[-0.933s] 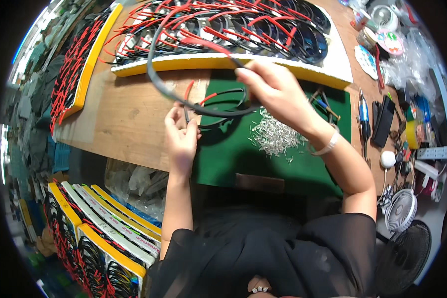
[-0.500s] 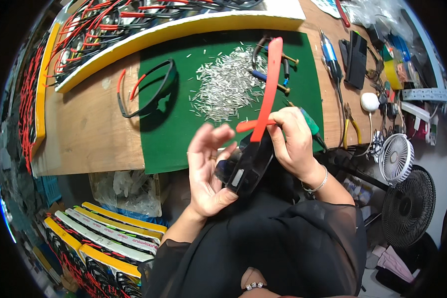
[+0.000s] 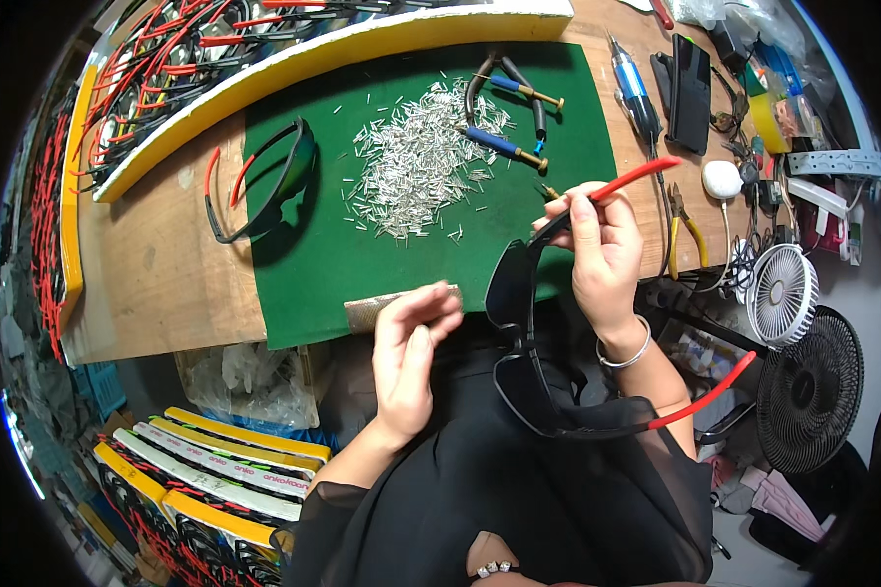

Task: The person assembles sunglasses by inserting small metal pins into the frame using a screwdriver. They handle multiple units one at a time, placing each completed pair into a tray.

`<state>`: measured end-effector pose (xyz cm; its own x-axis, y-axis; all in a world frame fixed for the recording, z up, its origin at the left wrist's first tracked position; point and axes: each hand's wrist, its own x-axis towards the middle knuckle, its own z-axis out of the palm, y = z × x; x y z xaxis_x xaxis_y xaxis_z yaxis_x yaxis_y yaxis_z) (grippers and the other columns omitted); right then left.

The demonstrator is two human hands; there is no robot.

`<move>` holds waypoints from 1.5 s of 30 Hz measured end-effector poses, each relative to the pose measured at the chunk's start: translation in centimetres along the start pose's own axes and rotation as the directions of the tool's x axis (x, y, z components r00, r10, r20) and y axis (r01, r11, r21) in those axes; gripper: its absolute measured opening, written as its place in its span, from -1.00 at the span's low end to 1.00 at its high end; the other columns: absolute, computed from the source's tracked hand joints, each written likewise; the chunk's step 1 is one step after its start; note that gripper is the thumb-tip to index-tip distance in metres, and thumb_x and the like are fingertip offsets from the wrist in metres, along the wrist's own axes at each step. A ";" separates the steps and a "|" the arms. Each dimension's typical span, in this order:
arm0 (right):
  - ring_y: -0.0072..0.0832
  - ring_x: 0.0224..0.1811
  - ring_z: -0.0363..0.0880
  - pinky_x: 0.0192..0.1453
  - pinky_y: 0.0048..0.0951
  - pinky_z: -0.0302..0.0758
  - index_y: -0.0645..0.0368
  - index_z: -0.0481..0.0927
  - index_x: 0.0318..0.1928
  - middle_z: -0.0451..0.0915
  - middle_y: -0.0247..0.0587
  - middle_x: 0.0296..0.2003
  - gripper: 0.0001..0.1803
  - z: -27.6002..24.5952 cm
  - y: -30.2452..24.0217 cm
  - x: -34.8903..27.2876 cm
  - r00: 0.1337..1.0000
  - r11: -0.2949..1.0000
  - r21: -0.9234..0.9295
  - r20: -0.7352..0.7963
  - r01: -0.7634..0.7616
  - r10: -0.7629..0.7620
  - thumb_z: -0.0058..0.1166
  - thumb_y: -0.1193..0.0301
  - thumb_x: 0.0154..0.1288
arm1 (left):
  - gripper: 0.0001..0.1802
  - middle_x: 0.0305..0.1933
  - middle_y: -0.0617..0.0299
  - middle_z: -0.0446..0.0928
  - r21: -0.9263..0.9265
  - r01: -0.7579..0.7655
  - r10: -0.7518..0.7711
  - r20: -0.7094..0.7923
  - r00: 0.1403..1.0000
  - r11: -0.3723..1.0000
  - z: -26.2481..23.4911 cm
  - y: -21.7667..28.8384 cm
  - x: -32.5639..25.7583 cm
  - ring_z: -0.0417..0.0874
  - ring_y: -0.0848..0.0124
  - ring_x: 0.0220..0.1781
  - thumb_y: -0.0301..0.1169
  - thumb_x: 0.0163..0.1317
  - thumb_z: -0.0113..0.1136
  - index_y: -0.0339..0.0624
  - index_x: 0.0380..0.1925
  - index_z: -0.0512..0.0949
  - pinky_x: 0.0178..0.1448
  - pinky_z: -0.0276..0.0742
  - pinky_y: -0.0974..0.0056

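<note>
Black top (image 3: 440, 479), loose sheer sleeves (image 3: 677, 489); pale bracelet (image 3: 626, 364) on right wrist (image 3: 622, 338); light blocky beads (image 3: 493, 567) at neck (image 3: 494, 548).

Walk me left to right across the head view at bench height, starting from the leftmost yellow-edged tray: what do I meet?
Yellow-edged tray → resting sunglasses → pile of silvery pins → right hand → yellow-handled pliers → round white device → small white fan.

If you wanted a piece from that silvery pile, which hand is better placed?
Probably the left hand: it looks empty and sits at the mat's near edge, below the pile. The right hand is occupied, gripping sunglasses.
</note>
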<state>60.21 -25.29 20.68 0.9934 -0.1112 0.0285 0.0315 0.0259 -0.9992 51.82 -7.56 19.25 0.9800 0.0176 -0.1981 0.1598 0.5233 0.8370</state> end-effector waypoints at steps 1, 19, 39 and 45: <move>-0.60 -0.37 0.52 -0.34 -0.64 0.50 0.26 0.36 -0.19 0.49 -0.22 -0.36 -0.87 0.1 0.1 0.0 0.999 0.999 0.032 -0.033 0.005 -0.004 -0.16 0.45 0.33 | -0.60 0.08 0.06 0.31 -0.018 0.176 -0.174 0.088 0.981 0.984 -0.6 -0.2 0.2 0.41 0.36 0.07 -0.58 0.21 -0.11 -0.32 0.07 0.19 0.13 0.37 0.27; -0.31 -0.33 0.57 -0.32 -0.42 0.56 0.15 0.56 -0.44 0.51 -0.23 -0.35 -0.72 1.6 1.8 -5.0 0.669 0.616 -0.267 0.370 0.741 -0.644 0.35 0.45 -0.27 | -0.81 -0.28 0.19 0.49 -0.302 0.407 -0.421 0.019 0.907 0.862 1.3 -1.1 3.6 0.56 0.53 -0.37 -0.38 0.29 -0.06 -0.22 -0.17 0.29 -0.30 0.55 0.49; -0.50 -0.40 0.39 -0.41 -0.53 0.37 0.10 0.61 -0.36 0.48 -0.42 -0.43 -0.76 1.4 2.3 -5.8 0.663 0.649 -0.226 0.479 0.727 -0.576 0.23 0.44 -0.18 | -0.74 -0.44 0.25 0.44 -0.425 0.494 -0.467 0.175 0.867 0.758 1.0 -2.1 2.8 0.49 0.56 -0.43 -0.27 0.32 -0.13 -0.23 -0.13 0.32 -0.39 0.44 0.51; -0.48 -0.41 0.44 -0.38 -0.52 0.38 0.08 0.60 -0.30 0.51 -0.39 -0.35 -0.69 1.1 2.1 -5.6 0.708 0.736 -0.198 0.512 0.648 -0.486 0.29 0.41 -0.18 | -0.76 -0.47 0.28 0.40 -0.429 0.518 -0.500 0.163 0.851 0.740 0.8 -1.7 3.0 0.44 0.51 -0.41 -0.26 0.29 -0.07 -0.19 -0.18 0.32 -0.37 0.36 0.50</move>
<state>54.81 -23.47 18.49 0.7448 0.4175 0.5205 0.6448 -0.2498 -0.7224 54.54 -9.08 17.68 0.7730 -0.3857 -0.5037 0.5746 0.7623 0.2979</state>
